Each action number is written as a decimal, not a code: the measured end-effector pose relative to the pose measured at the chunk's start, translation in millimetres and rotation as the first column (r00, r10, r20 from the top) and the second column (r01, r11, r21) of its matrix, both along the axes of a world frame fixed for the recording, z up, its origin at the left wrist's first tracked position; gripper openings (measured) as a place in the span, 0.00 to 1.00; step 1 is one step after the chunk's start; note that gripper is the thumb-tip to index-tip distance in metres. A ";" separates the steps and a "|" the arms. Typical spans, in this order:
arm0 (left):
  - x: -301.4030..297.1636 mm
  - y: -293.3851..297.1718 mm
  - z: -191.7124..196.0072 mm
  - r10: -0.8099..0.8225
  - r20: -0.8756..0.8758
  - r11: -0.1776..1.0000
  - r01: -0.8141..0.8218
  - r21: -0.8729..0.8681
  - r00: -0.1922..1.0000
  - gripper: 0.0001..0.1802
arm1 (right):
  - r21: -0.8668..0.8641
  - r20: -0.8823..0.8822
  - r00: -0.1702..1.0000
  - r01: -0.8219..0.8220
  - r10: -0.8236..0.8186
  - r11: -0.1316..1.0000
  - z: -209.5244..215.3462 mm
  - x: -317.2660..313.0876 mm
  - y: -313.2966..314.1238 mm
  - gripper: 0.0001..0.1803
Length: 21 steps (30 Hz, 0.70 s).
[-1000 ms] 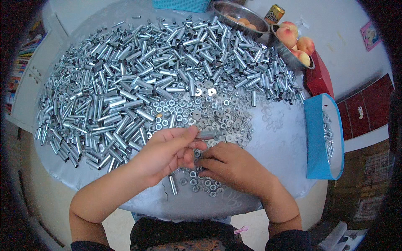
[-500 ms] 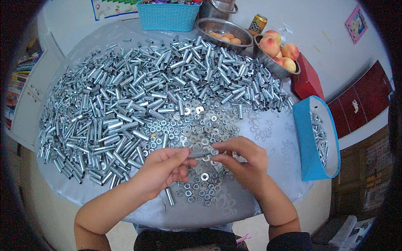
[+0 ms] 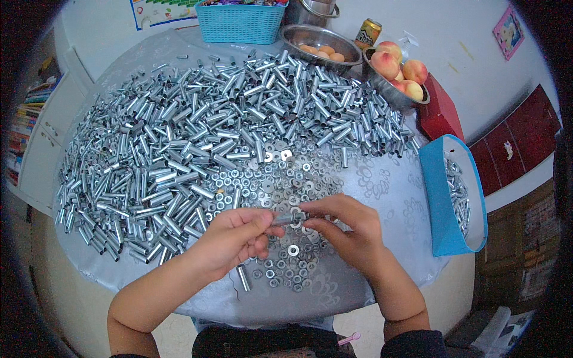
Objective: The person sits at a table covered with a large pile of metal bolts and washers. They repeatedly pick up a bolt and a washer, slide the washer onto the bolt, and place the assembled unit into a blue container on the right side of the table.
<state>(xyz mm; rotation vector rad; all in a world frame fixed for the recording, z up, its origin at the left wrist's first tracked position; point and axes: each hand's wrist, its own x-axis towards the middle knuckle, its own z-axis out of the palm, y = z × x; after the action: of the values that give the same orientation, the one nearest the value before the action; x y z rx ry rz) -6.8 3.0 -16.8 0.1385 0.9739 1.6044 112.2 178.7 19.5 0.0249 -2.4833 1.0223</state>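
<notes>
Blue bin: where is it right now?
In the head view the blue bin stands at the table's right edge, right of the right hand, below the bowl of peaches.

we see a home room turned into a spot for piecework. the round table (image 3: 382, 197) wears a shiny patterned cloth and is heaped with short metal tubes (image 3: 179, 149) and washers (image 3: 280, 185), yet household things stand at its far edge: a steel bowl of peaches (image 3: 397, 74), another steel bowl (image 3: 319, 45) of small round orange foods, a drinks can (image 3: 368, 33) and a turquoise plastic basket (image 3: 240, 21). a blue bin (image 3: 444, 197) on the right holds more metal pieces. a bright poster (image 3: 164, 12) hangs on the white wall, and books (image 3: 24, 128) are stacked at the left.
</notes>
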 end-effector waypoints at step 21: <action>11.1 0.9 12.0 0.099 -0.626 0.995 -0.064 0.079 0.774 0.12 | -0.275 0.373 0.922 0.004 0.103 0.961 4.6 5.4 -0.8 0.14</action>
<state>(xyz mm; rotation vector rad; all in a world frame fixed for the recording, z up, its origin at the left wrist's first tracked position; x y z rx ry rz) 4.3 3.9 -4.8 0.7223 1.4643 1.6960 117.6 177.9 24.2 -0.2210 -2.6671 1.5077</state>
